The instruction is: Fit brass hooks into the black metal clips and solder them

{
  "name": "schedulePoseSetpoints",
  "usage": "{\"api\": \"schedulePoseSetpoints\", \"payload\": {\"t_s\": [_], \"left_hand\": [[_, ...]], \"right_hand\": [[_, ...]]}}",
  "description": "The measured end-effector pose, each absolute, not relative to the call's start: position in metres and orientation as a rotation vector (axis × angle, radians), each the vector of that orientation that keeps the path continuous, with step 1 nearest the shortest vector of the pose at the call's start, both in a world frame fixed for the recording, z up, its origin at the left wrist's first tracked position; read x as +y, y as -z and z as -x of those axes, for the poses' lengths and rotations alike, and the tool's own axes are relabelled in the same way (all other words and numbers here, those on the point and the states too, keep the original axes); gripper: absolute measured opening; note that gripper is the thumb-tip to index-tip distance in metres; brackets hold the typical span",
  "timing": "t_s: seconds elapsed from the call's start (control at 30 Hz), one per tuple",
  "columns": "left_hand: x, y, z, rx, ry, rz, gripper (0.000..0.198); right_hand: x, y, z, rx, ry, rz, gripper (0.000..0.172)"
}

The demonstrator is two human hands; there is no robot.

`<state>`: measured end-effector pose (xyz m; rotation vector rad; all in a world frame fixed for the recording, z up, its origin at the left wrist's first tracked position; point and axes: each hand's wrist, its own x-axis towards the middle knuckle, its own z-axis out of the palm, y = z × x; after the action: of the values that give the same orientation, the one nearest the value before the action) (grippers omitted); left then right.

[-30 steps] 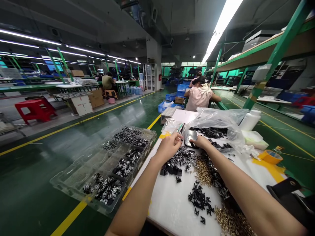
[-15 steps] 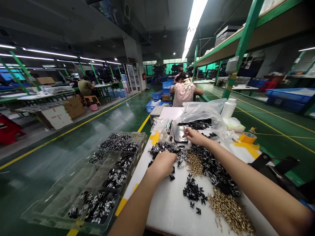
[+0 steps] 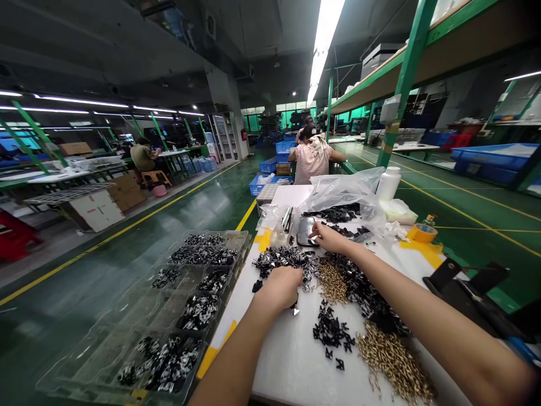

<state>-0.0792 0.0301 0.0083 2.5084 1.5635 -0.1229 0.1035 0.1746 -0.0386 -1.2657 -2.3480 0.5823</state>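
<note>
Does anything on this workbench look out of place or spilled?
One tiny silver-and-black metal piece lies alone on the white tabletop beside the left hand, apart from the heap of similar black-and-silver pieces, so it looks stray.

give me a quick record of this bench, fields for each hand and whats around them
left hand: the left hand lies at the edge of a heap of black-and-silver small parts; any grip cannot be told
right hand: the right hand is beside a dark glossy flat object
on the white bench: brass-coloured small parts, black pieces, a clear plastic bag, a white plastic bottle
beside the bench: a clear compartment tray
beyond: a co-worker, back to the camera
</note>
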Motion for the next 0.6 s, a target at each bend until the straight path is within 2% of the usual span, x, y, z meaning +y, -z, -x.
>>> {"api": "schedulePoseSetpoints", "payload": {"t_s": [0.6], "left_hand": [[0.037, -0.016, 0.088, 1.508, 0.088, -2.368, 0.026]], "right_hand": [[0.152, 0.009, -0.143, -2.345, -0.644, 1.311, 0.023]]}}
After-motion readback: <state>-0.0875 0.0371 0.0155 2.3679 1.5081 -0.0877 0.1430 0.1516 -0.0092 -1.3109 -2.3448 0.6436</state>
